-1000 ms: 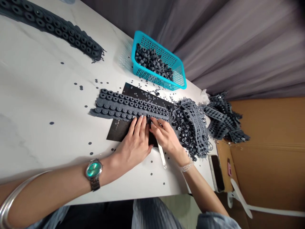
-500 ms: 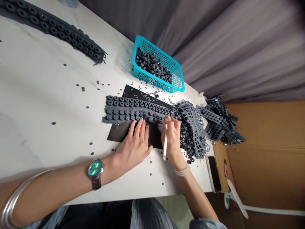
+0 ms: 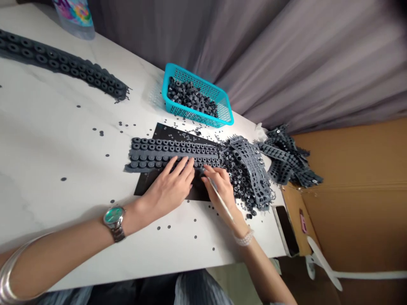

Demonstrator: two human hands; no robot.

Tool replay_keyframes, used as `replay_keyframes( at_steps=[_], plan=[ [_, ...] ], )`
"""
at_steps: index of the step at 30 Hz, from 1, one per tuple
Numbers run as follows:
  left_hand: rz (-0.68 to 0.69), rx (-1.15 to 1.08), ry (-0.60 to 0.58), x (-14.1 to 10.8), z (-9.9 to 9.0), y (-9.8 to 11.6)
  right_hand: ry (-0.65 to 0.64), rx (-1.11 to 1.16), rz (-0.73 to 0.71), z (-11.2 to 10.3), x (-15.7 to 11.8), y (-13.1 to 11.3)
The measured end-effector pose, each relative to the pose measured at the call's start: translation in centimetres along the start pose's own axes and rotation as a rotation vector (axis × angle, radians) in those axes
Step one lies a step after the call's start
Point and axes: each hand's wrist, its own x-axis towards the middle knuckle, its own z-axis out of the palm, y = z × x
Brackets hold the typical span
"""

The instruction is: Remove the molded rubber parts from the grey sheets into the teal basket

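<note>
A dark grey rubber sheet with rows of round rings point(image 3: 152, 148) lies across a black mat point(image 3: 145, 183) on the white table. My left hand point(image 3: 168, 184) rests with fingers spread, its fingertips on the sheet's lower edge. My right hand point(image 3: 221, 190) grips a thin white stick-like tool point(image 3: 221, 202) near that same edge, just right of the left hand. The tool's tip is too small to make out. Right of the sheet is a pile of small black rings point(image 3: 238, 180), partly under perforated grey strips point(image 3: 251, 165).
Behind the mat stands a turquoise basket point(image 3: 197, 114) of small black parts. Another ringed strip point(image 3: 73, 70) and a bottle point(image 3: 76, 21) are at upper left. A phone point(image 3: 286, 231) lies at the right edge. Small discs are scattered about.
The view has shifted, showing more of the bottle. My right hand has moved left along the sheet's edge, closer to my left hand, and the tool now slants down to the right.
</note>
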Motion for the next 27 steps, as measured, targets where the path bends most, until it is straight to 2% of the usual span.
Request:
replay_keyframes(
  at_steps=[6,15,19,27],
  plan=[
    [-0.016,-0.055,-0.071,-0.3,0.6,-0.1,-0.054,-0.043,-0.141,0.6,0.7,-0.2],
    [-0.036,-0.125,-0.091,-0.2,0.5,-0.3,-0.215,-0.242,-0.272,0.6,1.1,-0.2],
    [-0.052,-0.141,-0.089,-0.2,0.5,-0.2,-0.284,-0.228,-0.266,0.9,1.3,-0.3],
    [-0.056,-0.162,-0.086,-0.1,0.4,-0.2,-0.147,-0.072,-0.197,0.2,1.2,-0.4]
  ],
)
